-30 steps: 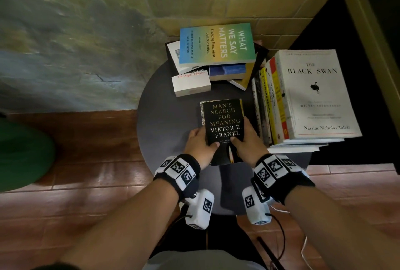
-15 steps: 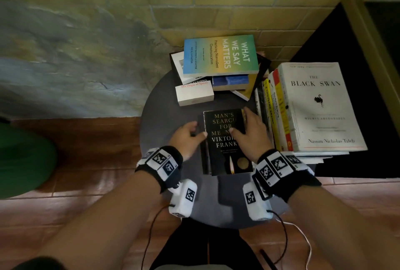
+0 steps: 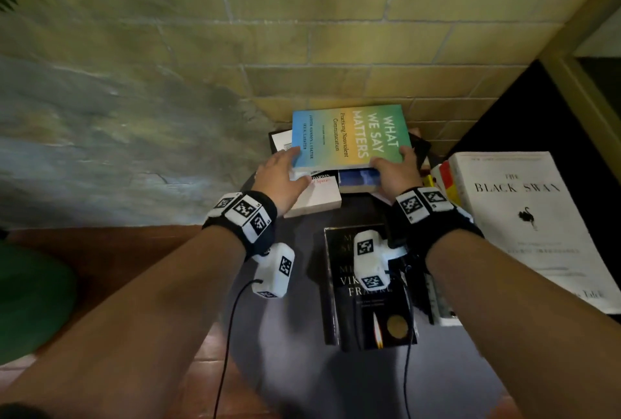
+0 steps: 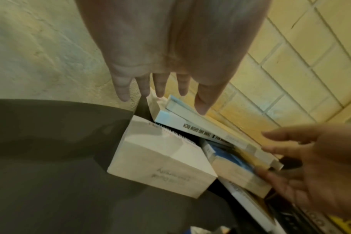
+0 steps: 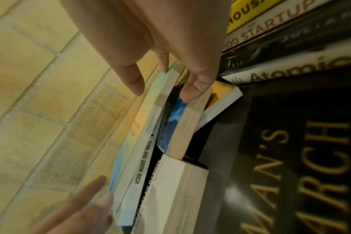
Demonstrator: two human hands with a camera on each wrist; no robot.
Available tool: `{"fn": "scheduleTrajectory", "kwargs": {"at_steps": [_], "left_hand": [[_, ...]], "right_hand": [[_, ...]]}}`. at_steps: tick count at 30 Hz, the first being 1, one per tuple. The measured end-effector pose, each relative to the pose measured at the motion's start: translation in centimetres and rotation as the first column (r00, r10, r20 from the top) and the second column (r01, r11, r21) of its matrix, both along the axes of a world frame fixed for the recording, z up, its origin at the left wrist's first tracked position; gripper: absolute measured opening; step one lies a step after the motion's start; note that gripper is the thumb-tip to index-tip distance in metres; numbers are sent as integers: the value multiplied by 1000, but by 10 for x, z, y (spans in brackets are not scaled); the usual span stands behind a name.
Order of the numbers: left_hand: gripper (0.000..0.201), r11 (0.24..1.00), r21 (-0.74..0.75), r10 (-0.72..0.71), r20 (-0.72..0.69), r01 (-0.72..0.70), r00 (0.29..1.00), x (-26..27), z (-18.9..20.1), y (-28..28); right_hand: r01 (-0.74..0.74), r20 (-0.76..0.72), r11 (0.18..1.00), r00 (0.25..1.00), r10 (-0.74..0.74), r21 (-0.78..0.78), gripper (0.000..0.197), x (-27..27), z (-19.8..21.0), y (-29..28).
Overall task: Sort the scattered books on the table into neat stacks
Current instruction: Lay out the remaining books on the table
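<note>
- Nearest the person, on the round dark grey table (image 3: 292,351), the black paperback with gold lettering "Man's Search for Meaning" (image 3: 366,328) lies flat and alone, its long edge just beside the tall stack.
- To the right, the tall stack topped by the white "The Black Swan" book (image 3: 524,217) already reads as tidy, spines facing left.
- Further out, the cream-edged thick white book (image 3: 316,198) lies in front of the loose pile, with the blue-covered book (image 3: 358,180) beside it.
- The left hand (image 3: 280,180) reaches to the near left corner of the blue-to-green "What We Say Matters" paperback (image 3: 347,136); its fingers are extended, not clamped.
- The right hand (image 3: 395,173) has its fingers at that book's near right corner, loosely spread; a firm grip is not evident.
- The step is probably taking this top book off the untidy far pile; both thumbs should go on top and fingers under it, lifting level so the "Think and Grow Rich" book (image 5: 139,159) beneath does not slide.
- No containers are in view.
</note>
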State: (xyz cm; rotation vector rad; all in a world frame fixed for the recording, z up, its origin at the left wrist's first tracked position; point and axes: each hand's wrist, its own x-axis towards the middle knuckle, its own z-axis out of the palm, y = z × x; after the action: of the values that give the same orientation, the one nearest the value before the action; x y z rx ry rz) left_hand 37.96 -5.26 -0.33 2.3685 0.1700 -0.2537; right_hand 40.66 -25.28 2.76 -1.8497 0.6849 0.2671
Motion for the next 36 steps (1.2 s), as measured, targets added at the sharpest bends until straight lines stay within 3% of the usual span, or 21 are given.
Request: {"fn": "scheduleTrajectory", "kwargs": {"at_steps": [4, 6, 8, 11, 14, 17, 19, 21, 26, 28, 32, 36], "left_hand": [[70, 995, 60, -80, -30, 81, 996, 7, -14, 0], [69, 996, 69, -61, -24, 63, 998, 7, -16, -1], [67, 994, 88, -58, -13, 59, 998, 6, -14, -3], [64, 995, 65, -68, -17, 69, 998, 5, -9, -3], [58, 994, -108, 11, -33, -15, 999, 1, 0, 0], [59, 908, -384, 165, -35, -166, 986, -6, 9, 7], [57, 847, -465, 279, -21, -256, 960, -10, 19, 12], [55, 837, -463, 318, -21, -291, 948, -16, 29, 17], [33, 867, -433, 194, -166, -249, 967, -36, 42, 26], [35, 864, -443, 181, -173, -241, 968, -46, 37, 31], [30, 789, -487, 336, -172, -376, 926, -76, 23, 34], [23, 749, -462, 448, -174, -474, 877, -112, 5, 36]], "right_hand": [[68, 117, 996, 990, -74, 62, 58, 6, -8, 6], [76, 140, 967, 984, -113, 242, 43, 5, -9, 14], [65, 97, 883, 988, -123, 464, 38, -1, -7, 27], [98, 103, 851, 979, -175, 517, 38, -9, -4, 41], [152, 150, 882, 959, -241, 447, 26, -20, 2, 37], [124, 172, 909, 963, -206, 397, 29, -38, 8, 23], [51, 223, 933, 965, -139, 358, 33, -52, 12, 15], [-49, 276, 950, 960, -41, 310, 36, -62, 14, 13], [-331, 366, 932, 894, 259, 147, 43, -77, 13, 29], [-393, 361, 912, 872, 330, 116, 41, -80, 10, 34], [-481, 270, 868, 858, 438, 123, 34, -90, 1, 45], [-693, 88, 720, 717, 692, -14, 76, -102, -7, 58]]}}
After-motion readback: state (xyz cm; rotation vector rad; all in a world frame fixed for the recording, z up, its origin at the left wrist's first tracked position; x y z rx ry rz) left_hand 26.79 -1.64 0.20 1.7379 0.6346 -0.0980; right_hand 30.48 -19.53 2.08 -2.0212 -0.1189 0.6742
